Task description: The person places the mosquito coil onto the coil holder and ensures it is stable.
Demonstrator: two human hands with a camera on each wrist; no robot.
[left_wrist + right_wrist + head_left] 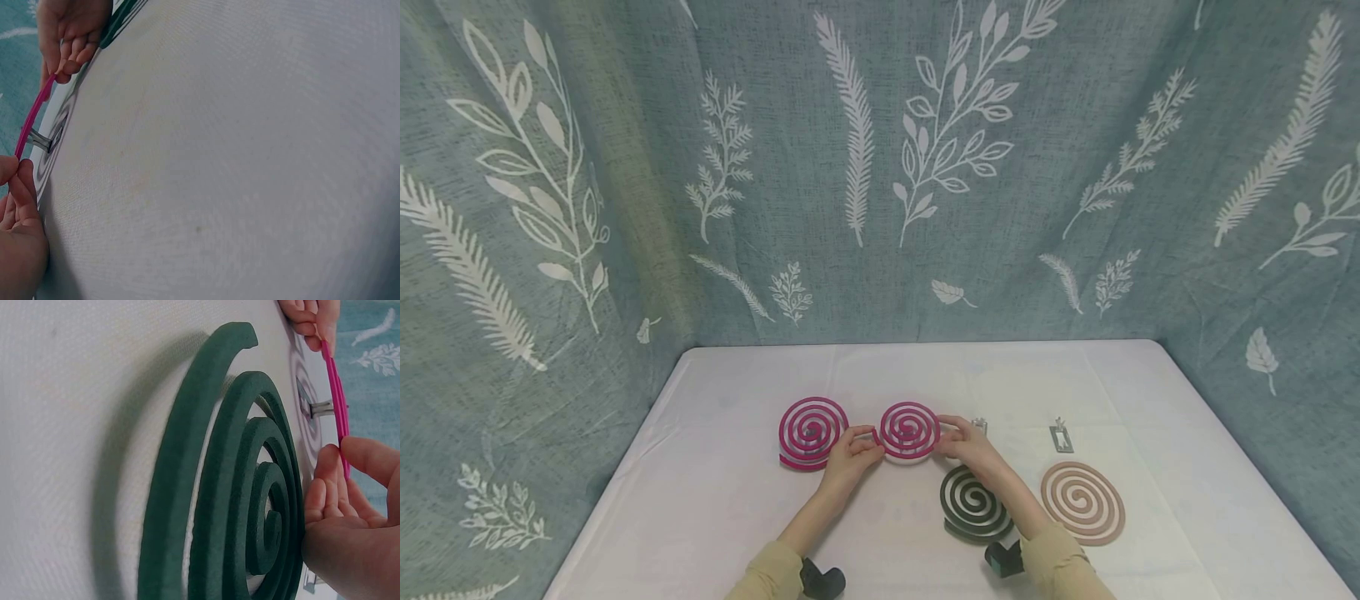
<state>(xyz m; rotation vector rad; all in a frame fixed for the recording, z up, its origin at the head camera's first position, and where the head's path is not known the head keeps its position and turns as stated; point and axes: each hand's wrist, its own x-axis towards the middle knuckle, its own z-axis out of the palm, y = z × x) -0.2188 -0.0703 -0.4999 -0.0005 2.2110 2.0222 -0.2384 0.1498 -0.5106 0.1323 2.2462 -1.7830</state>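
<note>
Both hands hold a raised pink mosquito coil (907, 431) by opposite edges. My left hand (853, 454) pinches its left rim between thumb and fingers. At the right rim, my right hand (966, 443) does the same. Seen edge-on in the wrist views, the coil stands off the table, with a small metal stand (322, 409) at its middle. Another pink coil (814, 435) lies left of the left hand, which overlaps its right edge. Below the right forearm lies a dark green coil (973, 502), partly covered by that arm.
A tan coil (1081, 502) lies at the right, with a flat metal stand (1062, 437) behind it. Another metal stand (980, 425) shows partly behind the right hand. The white table (700, 500) meets a blue-green leaf-patterned curtain (880, 283) at its back edge.
</note>
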